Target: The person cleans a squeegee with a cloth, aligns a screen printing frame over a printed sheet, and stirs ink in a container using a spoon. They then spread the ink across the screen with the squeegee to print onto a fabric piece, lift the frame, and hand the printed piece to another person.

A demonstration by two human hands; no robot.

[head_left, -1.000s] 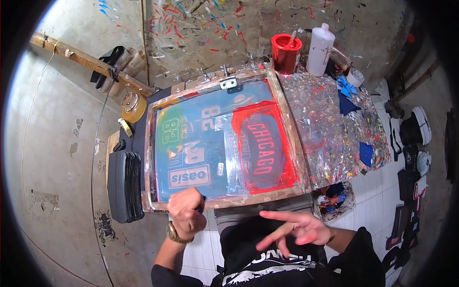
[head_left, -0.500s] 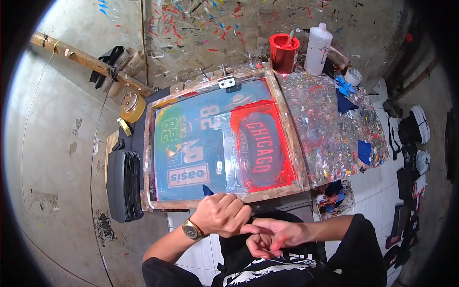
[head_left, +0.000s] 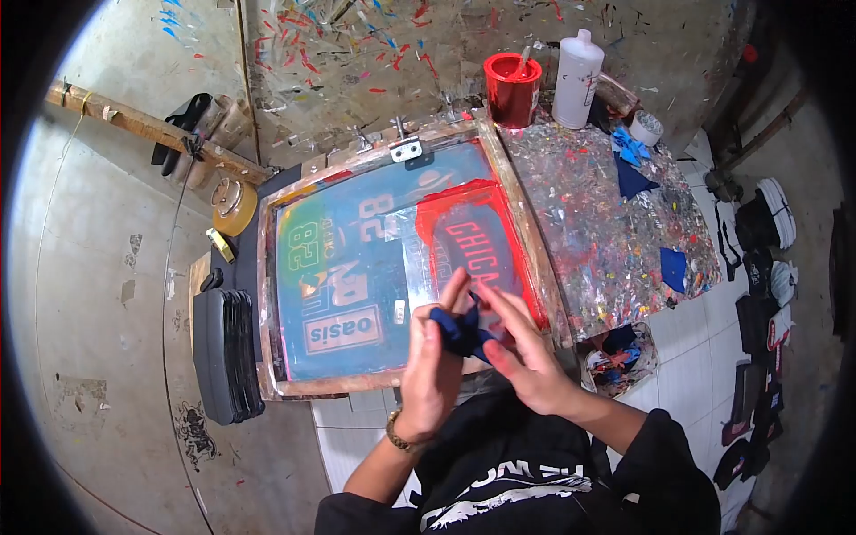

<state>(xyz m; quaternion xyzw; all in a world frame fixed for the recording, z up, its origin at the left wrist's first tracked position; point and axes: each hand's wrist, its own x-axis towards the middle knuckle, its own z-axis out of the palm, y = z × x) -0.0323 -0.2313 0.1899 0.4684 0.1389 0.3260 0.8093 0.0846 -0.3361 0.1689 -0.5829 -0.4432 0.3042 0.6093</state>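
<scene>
A crumpled dark blue cloth (head_left: 461, 333) is between my two hands, above the near edge of a wood-framed printing screen (head_left: 392, 382). My left hand (head_left: 432, 366), with a watch on its wrist, has the cloth against its palm and fingers. From the other side my right hand (head_left: 526, 357) presses on the cloth with its thumb and fingers, and red stains show on its skin. Red ink (head_left: 437, 207) surrounds the CHICAGO lettering on the screen, which my fingers partly cover. Other lettering, such as "oasis" (head_left: 342, 330), shows on the blue mesh.
At the back stand a red ink pot (head_left: 513, 100) and a white bottle (head_left: 578, 85). Blue rags (head_left: 673, 270) lie on the paint-spattered table (head_left: 597, 214). A bin of rags (head_left: 617, 361) is below its edge. Black pads (head_left: 227, 357) are stacked at the left.
Both hands have moved up over the screen's near edge. The blue cloth, mostly hidden in my left fist before, now shows between both hands. The view has shifted slightly.
</scene>
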